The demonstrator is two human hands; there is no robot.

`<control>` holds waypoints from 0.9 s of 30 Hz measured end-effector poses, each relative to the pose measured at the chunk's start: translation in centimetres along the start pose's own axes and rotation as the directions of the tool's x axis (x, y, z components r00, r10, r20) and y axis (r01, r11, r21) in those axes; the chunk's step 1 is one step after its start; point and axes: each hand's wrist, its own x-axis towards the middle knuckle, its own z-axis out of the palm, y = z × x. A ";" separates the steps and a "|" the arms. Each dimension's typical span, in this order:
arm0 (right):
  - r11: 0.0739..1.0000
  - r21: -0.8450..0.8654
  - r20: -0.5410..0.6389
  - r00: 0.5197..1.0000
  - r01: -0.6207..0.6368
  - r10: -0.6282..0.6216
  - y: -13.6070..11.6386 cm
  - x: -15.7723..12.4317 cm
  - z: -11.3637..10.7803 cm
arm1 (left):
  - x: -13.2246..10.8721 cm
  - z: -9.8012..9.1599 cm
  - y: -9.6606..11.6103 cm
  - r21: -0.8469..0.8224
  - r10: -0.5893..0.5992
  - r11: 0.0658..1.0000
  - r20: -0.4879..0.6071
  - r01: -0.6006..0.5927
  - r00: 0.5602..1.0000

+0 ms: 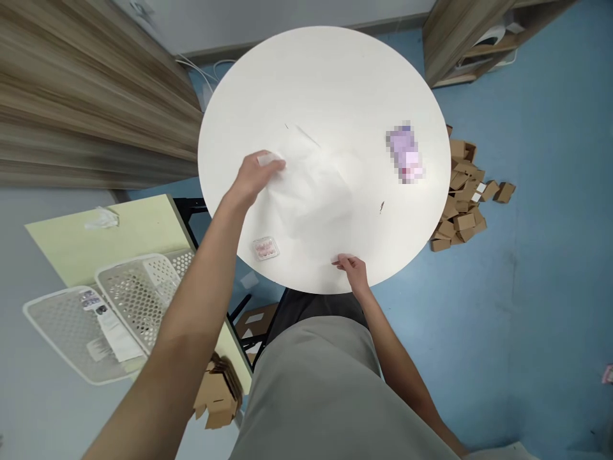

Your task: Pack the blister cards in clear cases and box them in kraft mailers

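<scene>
A thin, creased white sheet (311, 191), like tissue paper, spreads over the round white table (330, 64). My left hand (256, 174) pinches its left edge between thumb and fingers. Close to the table's near edge, my right hand (353, 269) has its thumb and fingertips pressed together; whether a bit of the sheet is between them I cannot tell, white on white. A small clear plastic box (265, 248) with pinkish pieces in it lies below my left hand.
A blurred-out purple item (405, 153) lies on the table's right side. Small cardboard boxes (462, 198) are heaped on the floor to the right. At left, white plastic baskets (138, 294) rest on a pale yellow board (129, 230). A wooden shelf (460, 38) stands at the back right.
</scene>
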 end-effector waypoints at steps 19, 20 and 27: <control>0.977 -0.089 0.020 0.980 -0.194 0.196 5.9 -1.5 0.5 | 7.1 -2.6 -4.7 0.445 0.310 0.883 -0.311 -0.150 0.898; 0.978 -0.083 0.017 0.981 -0.190 0.192 5.8 -1.3 0.6 | 5.1 -3.4 -5.7 0.452 0.344 0.873 -0.306 -0.182 0.888; 0.983 -0.111 0.059 0.986 -0.148 0.155 5.2 -0.9 1.0 | -14.0 -5.1 -15.2 0.595 0.190 0.799 -0.124 -0.080 0.974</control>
